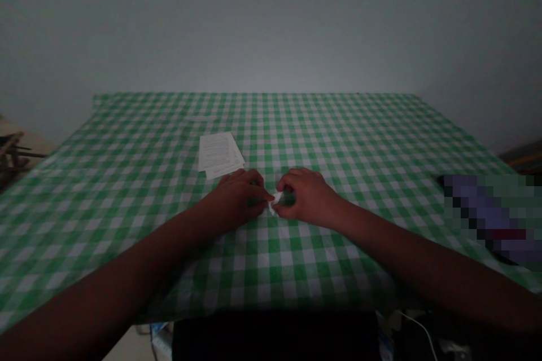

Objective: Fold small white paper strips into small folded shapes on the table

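A small folded piece of white paper (275,201) is pinched between my two hands, low over the middle of the table. My left hand (238,196) grips its left side with thumb and fingertips. On the other side, my right hand (308,196) has thumb and forefinger closed on the paper, with the remaining fingers curled. The fingers cover part of the paper, so its full shape is hidden. Just beyond my left hand lie some overlapping printed sheets (218,151).
A green and white checked cloth (339,141) covers the table, which reaches back to a pale wall (271,22). A purple, pixelated item (483,203) rests at the right edge. Below the front edge, a white cable (423,330) hangs at the right.
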`<state>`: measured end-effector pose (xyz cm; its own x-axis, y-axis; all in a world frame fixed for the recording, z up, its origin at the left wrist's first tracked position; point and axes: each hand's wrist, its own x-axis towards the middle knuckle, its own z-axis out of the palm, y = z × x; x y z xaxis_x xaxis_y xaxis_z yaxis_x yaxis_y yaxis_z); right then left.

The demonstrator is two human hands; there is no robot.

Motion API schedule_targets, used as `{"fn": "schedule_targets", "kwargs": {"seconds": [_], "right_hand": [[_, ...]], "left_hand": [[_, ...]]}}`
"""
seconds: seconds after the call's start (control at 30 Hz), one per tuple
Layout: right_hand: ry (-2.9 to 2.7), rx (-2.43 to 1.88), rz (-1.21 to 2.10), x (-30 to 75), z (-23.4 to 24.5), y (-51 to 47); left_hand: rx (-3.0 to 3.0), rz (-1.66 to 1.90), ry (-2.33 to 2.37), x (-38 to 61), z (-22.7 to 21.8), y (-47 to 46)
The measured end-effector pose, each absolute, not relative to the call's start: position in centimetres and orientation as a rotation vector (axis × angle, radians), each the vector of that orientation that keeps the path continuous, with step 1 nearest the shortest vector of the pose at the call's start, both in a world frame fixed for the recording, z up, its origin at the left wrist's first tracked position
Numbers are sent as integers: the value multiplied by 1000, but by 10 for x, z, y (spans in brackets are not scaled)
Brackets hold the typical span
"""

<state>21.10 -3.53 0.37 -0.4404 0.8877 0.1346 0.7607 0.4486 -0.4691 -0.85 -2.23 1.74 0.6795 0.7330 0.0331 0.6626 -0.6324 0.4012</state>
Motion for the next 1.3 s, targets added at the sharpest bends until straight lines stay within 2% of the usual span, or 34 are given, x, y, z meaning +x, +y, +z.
{"fn": "schedule_targets", "kwargs": {"seconds": [0.47,0.93,1.3], "right_hand": [[-2361,-1245,588,222,4,-31],[-2380,-1371,277,214,-2,-29],[-2392,-1279,231,219,-4,-31]], "left_hand": [[2536,312,1264,4,13,-32],[2520,246,1248,2,15,-32],[2503,282,1223,1,13,-32]]}}
